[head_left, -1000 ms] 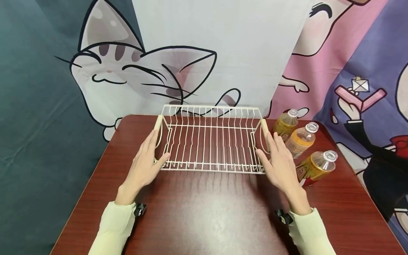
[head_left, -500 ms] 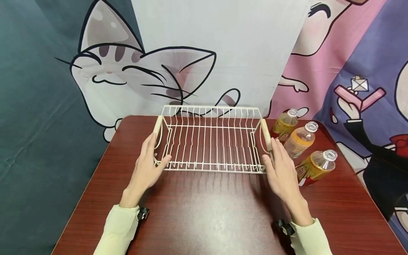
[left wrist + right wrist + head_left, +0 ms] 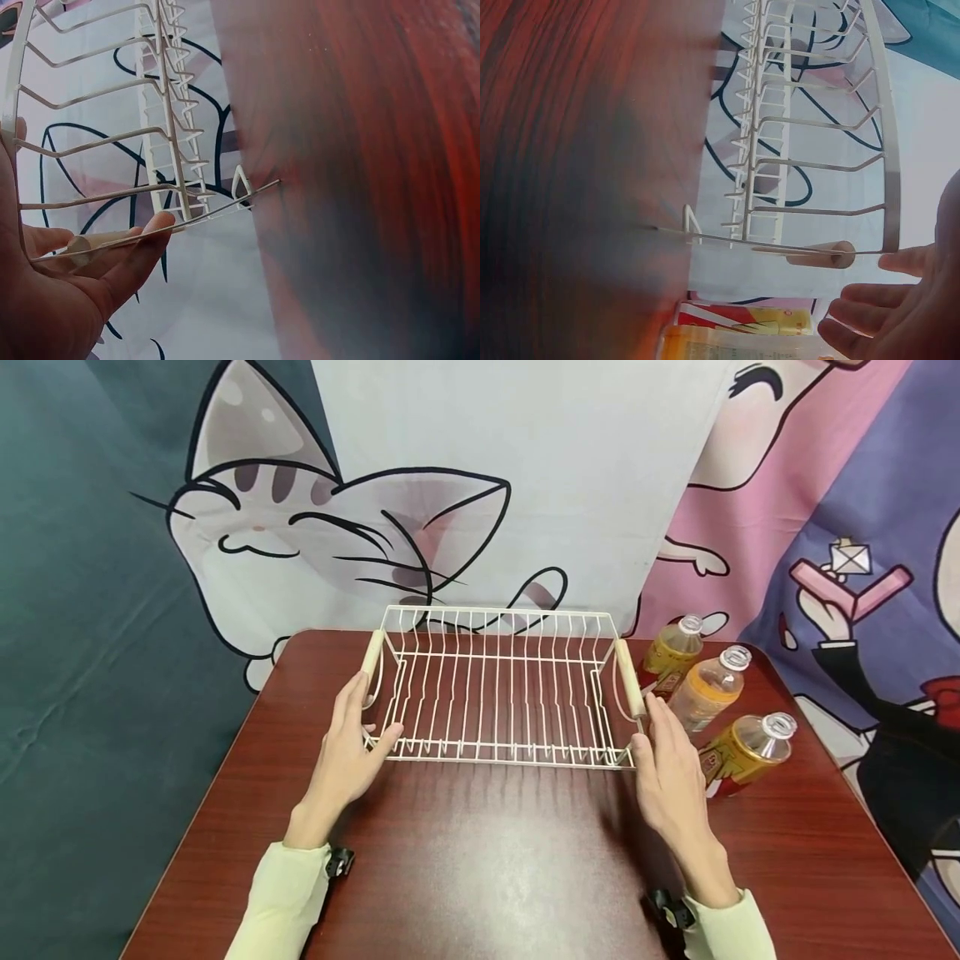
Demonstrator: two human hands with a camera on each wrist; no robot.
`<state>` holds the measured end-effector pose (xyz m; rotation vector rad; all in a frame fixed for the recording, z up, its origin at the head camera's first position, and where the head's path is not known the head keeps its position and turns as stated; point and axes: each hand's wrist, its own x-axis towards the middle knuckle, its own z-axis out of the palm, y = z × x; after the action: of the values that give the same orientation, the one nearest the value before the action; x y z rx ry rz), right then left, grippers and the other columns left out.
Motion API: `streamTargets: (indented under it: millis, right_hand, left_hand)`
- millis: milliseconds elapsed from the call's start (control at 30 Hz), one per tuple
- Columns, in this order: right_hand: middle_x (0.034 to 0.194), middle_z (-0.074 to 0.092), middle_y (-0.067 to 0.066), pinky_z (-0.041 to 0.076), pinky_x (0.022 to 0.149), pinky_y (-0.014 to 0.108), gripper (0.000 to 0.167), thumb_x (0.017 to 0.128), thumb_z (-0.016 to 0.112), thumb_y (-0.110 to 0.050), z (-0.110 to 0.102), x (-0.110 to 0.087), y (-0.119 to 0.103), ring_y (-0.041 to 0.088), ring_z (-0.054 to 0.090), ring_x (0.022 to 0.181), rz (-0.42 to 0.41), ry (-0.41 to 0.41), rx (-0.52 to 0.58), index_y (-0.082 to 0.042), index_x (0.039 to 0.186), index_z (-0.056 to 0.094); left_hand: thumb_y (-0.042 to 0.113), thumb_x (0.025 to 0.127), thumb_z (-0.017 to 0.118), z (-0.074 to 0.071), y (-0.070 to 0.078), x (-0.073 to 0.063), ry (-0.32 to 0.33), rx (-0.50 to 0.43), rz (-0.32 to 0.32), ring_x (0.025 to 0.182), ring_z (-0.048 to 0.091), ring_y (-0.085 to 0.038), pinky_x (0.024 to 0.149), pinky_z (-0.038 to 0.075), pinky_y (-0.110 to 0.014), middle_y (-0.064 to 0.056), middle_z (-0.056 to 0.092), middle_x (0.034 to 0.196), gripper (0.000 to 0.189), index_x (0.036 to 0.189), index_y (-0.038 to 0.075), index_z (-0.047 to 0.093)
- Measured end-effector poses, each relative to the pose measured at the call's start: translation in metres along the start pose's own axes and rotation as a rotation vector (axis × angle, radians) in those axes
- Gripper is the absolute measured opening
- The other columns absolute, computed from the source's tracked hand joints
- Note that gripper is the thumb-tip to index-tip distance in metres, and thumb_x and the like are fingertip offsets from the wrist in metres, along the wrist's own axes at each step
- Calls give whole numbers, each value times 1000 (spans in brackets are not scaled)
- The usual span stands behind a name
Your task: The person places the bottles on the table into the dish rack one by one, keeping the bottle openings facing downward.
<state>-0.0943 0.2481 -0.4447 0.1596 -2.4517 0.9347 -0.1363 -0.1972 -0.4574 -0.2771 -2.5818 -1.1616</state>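
A white wire dish rack [image 3: 495, 746] with pale wooden handles stands on the table. At its left end is my left hand [image 3: 341, 760], fingers stretched along the outer side by the left handle [image 3: 372, 652], thumb near the front corner. In the left wrist view the fingers [image 3: 135, 262] touch the end wire and lie fairly straight. My right hand [image 3: 671, 781] is beside the right front corner, below the right handle [image 3: 630, 681]. From the right wrist view, its fingers [image 3: 862, 315] are extended and hold nothing; whether the index finger touches the rack, I cannot tell.
Several steps of hand-width to the right stand three clear-topped bottles: a yellow-labelled one [image 3: 672, 653] at the back, an orange-labelled one [image 3: 708, 689], and another yellow-labelled one [image 3: 742, 752] close to my right hand. Behind the brown table [image 3: 495, 860] hangs a cartoon-printed cloth [image 3: 585, 485].
My right hand has drawn back toward me and slightly right, off the right handle and front corner. My left hand shifted slightly right, then stayed. Rack and bottles stay in place.
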Motion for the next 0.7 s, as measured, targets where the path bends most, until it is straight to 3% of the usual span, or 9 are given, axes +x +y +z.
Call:
streamTargets:
  millis: [100, 167, 267, 333, 467, 567, 700]
  right_hand:
    - [165, 51, 26, 34, 124, 66, 53, 118, 51, -31, -3, -2, -2, 51, 46, 152, -19, 75, 40, -6, 166, 50]
    - [162, 53, 27, 33, 129, 53, 55, 119, 47, -37, -6, -3, -3, 50, 47, 150, -45, 141, 71, -4, 163, 53]
    - [153, 60, 30, 32, 127, 33, 65, 118, 43, -51, -12, -4, -8, 46, 52, 144, -94, 278, 111, -1, 156, 60]
    - [145, 64, 32, 33, 123, 27, 72, 116, 45, -58, -17, -4, -13, 39, 56, 140, -127, 393, 155, 2, 149, 66]
    - [126, 71, 35, 41, 117, 31, 80, 108, 59, -65, -28, 0, -31, 31, 64, 128, -189, 680, 244, 11, 127, 75]
    - [116, 75, 30, 44, 114, 35, 82, 98, 73, -67, -39, 4, -42, 34, 66, 120, -191, 889, 277, 14, 114, 76]
    - [116, 74, 21, 41, 114, 37, 85, 84, 87, -68, -54, 5, -36, 36, 62, 120, -132, 1050, 250, 12, 108, 73]
  left_hand:
    - [36, 107, 73, 0, -2, 1, -9, -7, -5, 126, 71, -44, 97, 61, -60, -4, 22, 182, 91, 179, 15, 20]
    - [36, 108, 72, 0, -2, 1, -14, -12, -5, 130, 68, -43, 97, 61, -59, -4, 21, 182, 91, 179, 16, 20]
    - [36, 108, 71, 0, -2, 2, -22, -19, -2, 137, 63, -41, 98, 61, -58, -3, 20, 183, 91, 179, 16, 19]
    - [36, 108, 71, 0, -2, 2, -30, -25, 2, 142, 60, -40, 98, 61, -58, -4, 19, 183, 91, 179, 15, 17]
    - [36, 109, 71, 0, -1, 4, -34, -27, 10, 145, 57, -40, 98, 61, -58, -4, 19, 183, 92, 179, 15, 16]
    - [35, 108, 71, 0, -2, 4, -36, -25, 12, 145, 57, -40, 98, 61, -58, -4, 19, 182, 92, 179, 14, 16]
    - [34, 108, 71, -2, -2, 2, -41, -25, 5, 145, 57, -40, 97, 61, -58, -5, 19, 182, 92, 179, 13, 17]
